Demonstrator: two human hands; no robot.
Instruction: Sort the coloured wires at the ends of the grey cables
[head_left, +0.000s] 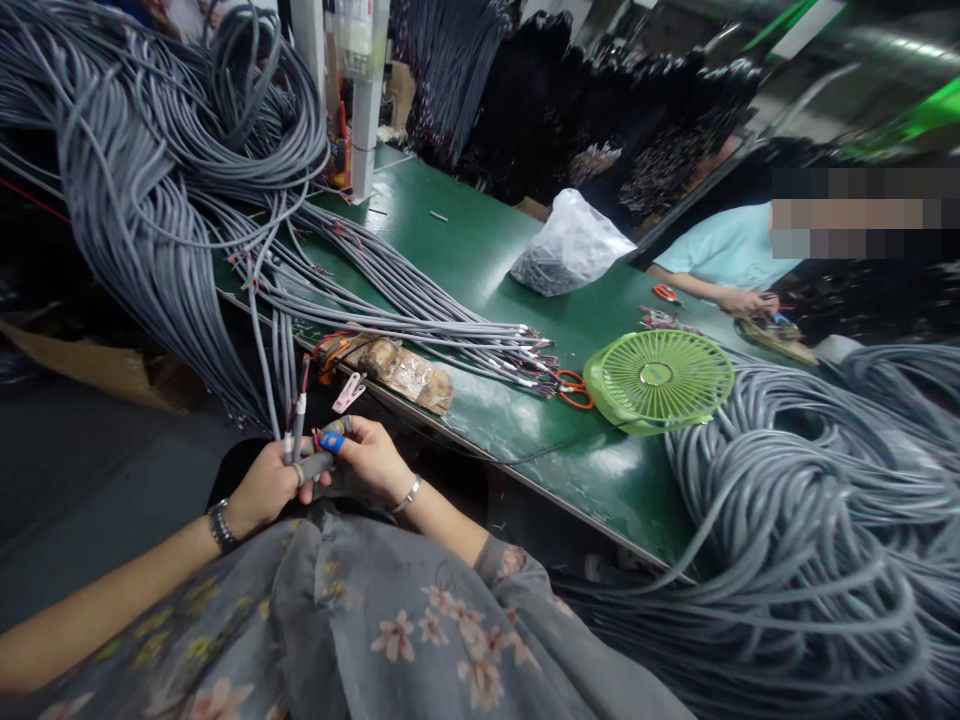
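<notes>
Close to my lap, my left hand [274, 478] is closed around the ends of a few grey cables [287, 405], which come down from the table edge. White bands and thin red and dark wires show at these ends. My right hand [367, 455] meets it from the right, fingers pinched at the wires of a cable end. Blue covering wraps my right thumb, and grey tape wraps some fingers on both hands. Beyond my hands, a pink clip [349, 393] sits at the table edge beside a lumpy, tape-wrapped block [409, 372].
A large heap of grey cables [142, 170] hangs over the table's left end; more coils [810, 500] lie at right. On the green table [480, 235] are orange-handled scissors [574, 390], a green fan [660, 375] and a plastic bag [571, 245]. A co-worker's hands [746, 302] work across the table.
</notes>
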